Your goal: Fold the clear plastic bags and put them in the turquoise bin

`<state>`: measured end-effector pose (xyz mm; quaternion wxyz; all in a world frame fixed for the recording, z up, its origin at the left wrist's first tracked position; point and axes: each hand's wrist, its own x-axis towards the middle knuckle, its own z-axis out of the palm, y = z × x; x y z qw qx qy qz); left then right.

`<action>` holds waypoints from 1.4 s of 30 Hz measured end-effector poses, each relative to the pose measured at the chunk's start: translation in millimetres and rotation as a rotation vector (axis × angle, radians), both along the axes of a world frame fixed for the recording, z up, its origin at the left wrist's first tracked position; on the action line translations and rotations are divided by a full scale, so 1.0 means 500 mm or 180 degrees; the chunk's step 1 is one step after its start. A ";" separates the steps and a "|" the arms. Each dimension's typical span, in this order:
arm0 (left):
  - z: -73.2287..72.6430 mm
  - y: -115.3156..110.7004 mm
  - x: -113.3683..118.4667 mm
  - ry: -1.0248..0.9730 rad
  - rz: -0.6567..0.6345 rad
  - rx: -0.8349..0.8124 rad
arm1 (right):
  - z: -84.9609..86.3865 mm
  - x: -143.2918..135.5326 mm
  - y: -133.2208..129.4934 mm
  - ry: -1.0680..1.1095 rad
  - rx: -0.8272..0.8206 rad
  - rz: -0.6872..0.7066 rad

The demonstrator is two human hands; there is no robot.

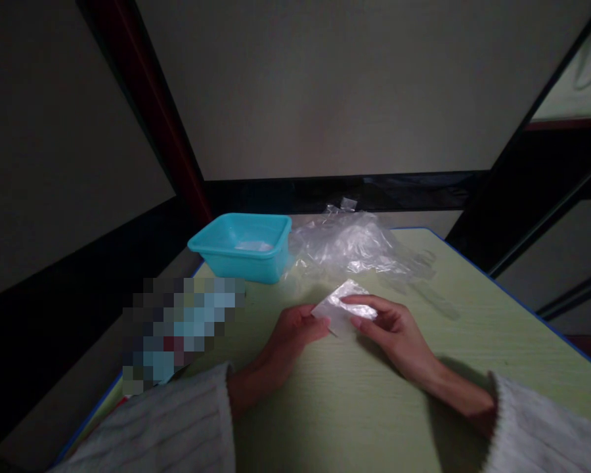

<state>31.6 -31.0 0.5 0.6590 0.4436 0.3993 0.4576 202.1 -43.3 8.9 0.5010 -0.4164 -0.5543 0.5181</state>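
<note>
At lower centre, the left hand (295,332) and right hand (396,332) pinch a shiny white packet (345,312) over a pale green table (349,407); loose fingertips could let it slip. Beyond, left of centre, sits a blue basket (243,263), beside crumpled clear plastic (359,246).

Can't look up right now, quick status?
Both hands shut on shiny white packet. Blue basket beyond, to the left. Crumpled clear plastic directly beyond packet, beside basket.
</note>
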 end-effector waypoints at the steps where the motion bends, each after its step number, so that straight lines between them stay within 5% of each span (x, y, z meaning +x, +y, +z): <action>1: 0.005 0.003 -0.001 -0.0028 0.0087 -0.0019 | -0.001 0.001 0.001 0.0044 -0.0001 -0.0067; 9: 0.061 0.042 -0.036 -0.0876 0.1099 0.0323 | -0.014 0.008 0.007 0.0133 -0.0059 -0.0212; 15: 0.074 0.071 -0.076 -0.1214 0.1727 0.0471 | -0.014 0.011 0.005 0.0016 -0.0163 -0.0171; 27: 0.059 0.097 -0.095 -0.1308 0.1968 0.0332 | -0.021 0.025 0.010 -0.0294 -0.0244 -0.0134; 42: 0.076 0.124 -0.110 -0.1328 0.2169 0.0006 | 0.028 -0.010 0.070 -0.0498 -0.0039 -0.0242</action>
